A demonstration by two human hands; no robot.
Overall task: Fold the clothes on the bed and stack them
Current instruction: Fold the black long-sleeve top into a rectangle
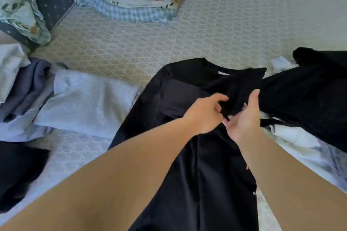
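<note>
Early stage: both hands, left hand (204, 112) and right hand (244, 118), pinch the sleeve of the black shirt (197, 155) mid-bed (225, 24); grey garment (84, 103) and dark pile (309, 95) unfolded, no stack visible.

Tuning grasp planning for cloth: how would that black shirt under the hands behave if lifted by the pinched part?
Likely floppy: the black shirt lies creased, and the fold gripped by the left hand and right hand bunches. The rest would probably hang and drag on the bed sheet. It seems light, thin fabric; it won't roll or tip.
</note>
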